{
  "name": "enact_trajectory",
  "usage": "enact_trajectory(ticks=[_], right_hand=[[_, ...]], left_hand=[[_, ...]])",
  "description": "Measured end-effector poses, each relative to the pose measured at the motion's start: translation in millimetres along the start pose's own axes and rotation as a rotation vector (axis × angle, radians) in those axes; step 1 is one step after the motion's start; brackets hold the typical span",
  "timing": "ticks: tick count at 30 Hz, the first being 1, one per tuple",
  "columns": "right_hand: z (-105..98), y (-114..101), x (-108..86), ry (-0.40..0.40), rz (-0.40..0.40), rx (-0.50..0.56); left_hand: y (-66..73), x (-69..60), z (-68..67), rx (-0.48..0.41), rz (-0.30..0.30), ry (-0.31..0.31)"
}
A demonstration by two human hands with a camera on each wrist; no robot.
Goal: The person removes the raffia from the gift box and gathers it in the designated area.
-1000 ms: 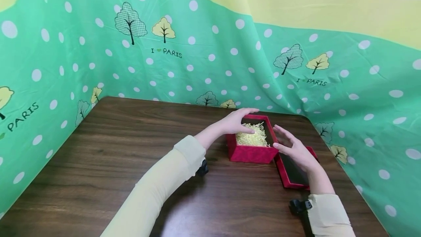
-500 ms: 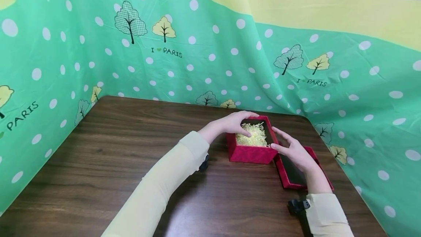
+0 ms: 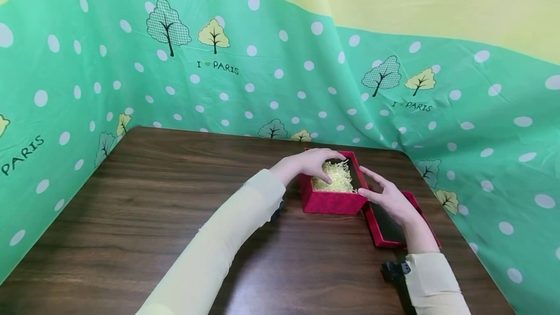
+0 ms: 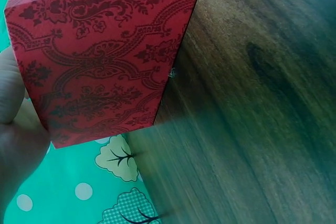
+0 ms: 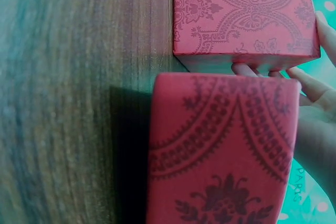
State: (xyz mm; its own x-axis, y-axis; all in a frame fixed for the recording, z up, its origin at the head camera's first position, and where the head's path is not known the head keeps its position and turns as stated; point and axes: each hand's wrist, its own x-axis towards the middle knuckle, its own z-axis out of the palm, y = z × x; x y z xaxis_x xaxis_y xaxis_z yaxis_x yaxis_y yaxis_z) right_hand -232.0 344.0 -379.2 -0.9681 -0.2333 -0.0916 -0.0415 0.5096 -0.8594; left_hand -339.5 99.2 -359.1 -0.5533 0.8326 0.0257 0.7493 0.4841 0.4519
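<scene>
A deep red patterned box (image 3: pixel 333 203) with a dark inside stands open-topped near the table's back right. Pale yellow shredded paper (image 3: pixel 339 176) fills much of it. My left hand (image 3: pixel 308 163) reaches over the box's left wall, fingers and thumb spread above the shreds; whether the fingertips touch them I cannot tell. My right hand (image 3: pixel 389 201) is at the box's right wall, fingers extended along it and thumb by the near right corner. Under that hand lies a shallow red lid (image 3: pixel 379 231), dark inside up. In the right wrist view the fingers (image 5: pixel 310 85) reach the box's side.
The dark wood table (image 3: pixel 183 218) extends left and in front of the box. Behind it and on both sides hangs a green and yellow curtain (image 3: pixel 245 81) with dots and trees. A small black wrist camera (image 3: pixel 395 271) sits at the right cuff.
My left hand has lowered slightly and drawn its fingers and thumb further in over the shreds. My right hand has come in closer to the box's right wall. The box stays put.
</scene>
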Motion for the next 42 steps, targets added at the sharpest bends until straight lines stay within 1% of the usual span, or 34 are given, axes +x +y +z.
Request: enact_trajectory(ticks=[2, 9, 13, 16, 22, 28, 35, 38, 42], right_hand=[[-0.3, 0.4, -0.3, -0.001, 0.001, -0.001], [-0.2, 0.5, -0.1, 0.001, 0.004, 0.001], [-0.1, 0.7, -0.2, 0.002, 0.007, 0.005], [0.4, 1.0, 0.2, 0.004, 0.008, 0.006], [0.6, 2.6, 0.4, 0.007, 0.008, 0.009], [-0.3, 3.8, 0.1, 0.007, 0.008, 0.018], [0.0, 3.9, -0.1, 0.010, 0.007, 0.016], [0.0, 4.4, 0.0, 0.008, 0.006, 0.014], [-0.5, 4.7, 0.2, 0.003, -0.004, 0.028]], left_hand=[[0.2, 2.3, 0.4, 0.025, -0.008, -0.011], [3.0, 8.6, 4.0, 0.142, -0.084, -0.068], [4.3, 9.5, 5.2, 0.190, -0.091, -0.096], [6.0, 8.1, 4.6, 0.198, -0.090, -0.099], [7.6, 7.2, 5.2, 0.209, -0.091, -0.073], [6.9, 8.7, 7.3, 0.226, -0.075, -0.032], [7.0, 6.8, 6.7, 0.196, -0.067, -0.008], [5.3, 5.9, 7.1, 0.178, -0.049, 0.008], [1.8, 6.0, 7.9, 0.143, 0.001, 0.024]])
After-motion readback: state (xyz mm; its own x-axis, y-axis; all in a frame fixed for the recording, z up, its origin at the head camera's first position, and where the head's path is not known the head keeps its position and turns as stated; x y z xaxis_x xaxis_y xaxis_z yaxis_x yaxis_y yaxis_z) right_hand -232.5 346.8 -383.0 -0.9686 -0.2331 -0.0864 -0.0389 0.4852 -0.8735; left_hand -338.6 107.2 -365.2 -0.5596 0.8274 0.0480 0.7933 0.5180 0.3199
